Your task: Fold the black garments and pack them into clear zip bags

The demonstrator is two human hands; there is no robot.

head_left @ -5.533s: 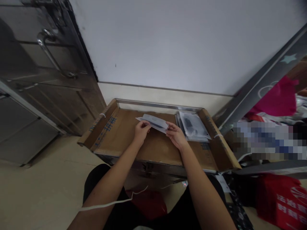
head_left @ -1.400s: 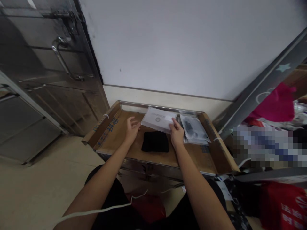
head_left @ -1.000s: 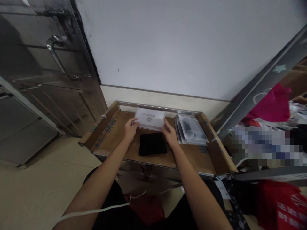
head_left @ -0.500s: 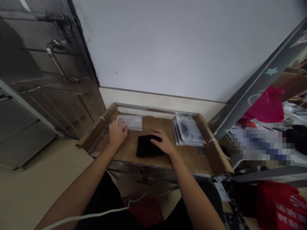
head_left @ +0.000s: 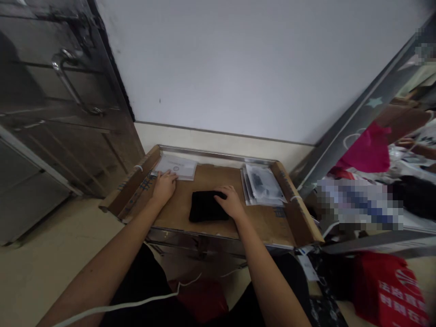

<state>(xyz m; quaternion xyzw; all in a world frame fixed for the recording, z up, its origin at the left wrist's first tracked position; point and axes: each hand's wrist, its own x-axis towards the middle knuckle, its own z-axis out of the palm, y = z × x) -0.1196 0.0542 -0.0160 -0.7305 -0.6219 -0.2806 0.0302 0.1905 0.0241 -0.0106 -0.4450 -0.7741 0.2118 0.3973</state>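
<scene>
A folded black cloth item (head_left: pixel 206 208) lies near the front middle of the cardboard-lined tray (head_left: pixel 218 175). My right hand (head_left: pixel 230 202) rests over its right edge, with thumb and fingers apart. On the left, my left hand (head_left: pixel 165 185) has its fingers stretched out at the front edge of some clear plastic bags (head_left: pixel 182 168) with faint print. What the fingertips do there is partly hidden. Several zip bags (head_left: pixel 264 184) with something dark inside are stacked at the right end of the tray.
Folded cardboard sides (head_left: pixel 301 211) wall the tray left and right. Behind it stands a white wall (head_left: pixel 221 72), with a metal door (head_left: pixel 75 91) to the left. A pink cloth (head_left: pixel 369 150) and a red bag (head_left: pixel 388 286) are at the right. A white cord (head_left: pixel 136 302) crosses my lap.
My left hand has drawn back toward the front edge of the clear bags, leaving more of them uncovered. My right hand stays on the black cloth item. The camera view has shifted slightly.
</scene>
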